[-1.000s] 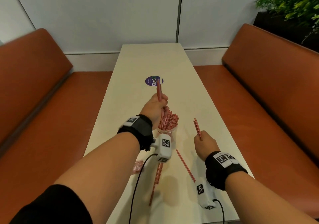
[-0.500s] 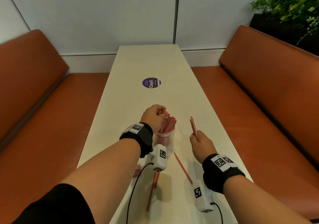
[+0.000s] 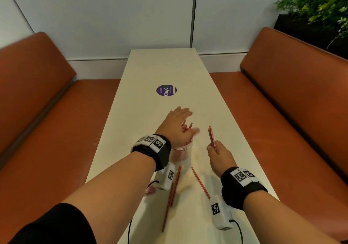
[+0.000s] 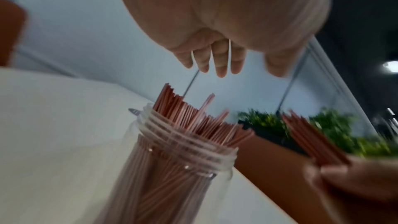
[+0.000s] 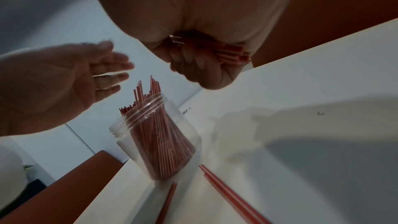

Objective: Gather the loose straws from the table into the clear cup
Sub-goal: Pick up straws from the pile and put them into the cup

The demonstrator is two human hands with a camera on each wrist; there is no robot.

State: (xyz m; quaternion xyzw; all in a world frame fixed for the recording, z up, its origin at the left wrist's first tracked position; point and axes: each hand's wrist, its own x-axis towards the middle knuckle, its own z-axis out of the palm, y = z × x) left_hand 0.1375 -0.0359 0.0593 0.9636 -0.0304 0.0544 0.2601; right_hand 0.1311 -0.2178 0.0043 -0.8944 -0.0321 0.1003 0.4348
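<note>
A clear cup (image 3: 181, 154) (image 4: 172, 164) (image 5: 159, 144) packed with thin red straws (image 4: 193, 118) stands on the white table (image 3: 143, 115). My left hand (image 3: 178, 123) (image 4: 217, 57) (image 5: 71, 77) hovers just above the straw tips, fingers straight and empty. To the right of the cup, my right hand (image 3: 218, 154) (image 5: 204, 60) grips a small bundle of red straws (image 3: 211, 136) (image 4: 312, 140) pointing up. Loose straws lie near me: one pair (image 3: 172, 187) below the cup, one slanted straw (image 3: 200, 182) (image 5: 232, 195) by my right wrist.
A purple round sticker (image 3: 166, 90) lies farther up the table. Orange benches (image 3: 47, 130) (image 3: 282, 102) flank the table on both sides. A green plant (image 3: 318, 4) stands at the back right. A pinkish wrapper (image 3: 150, 189) peeks out under my left wrist.
My left hand let its straws drop into the cup, then opened and lifted over the straw tips. The right hand has stayed beside the cup with its bundle.
</note>
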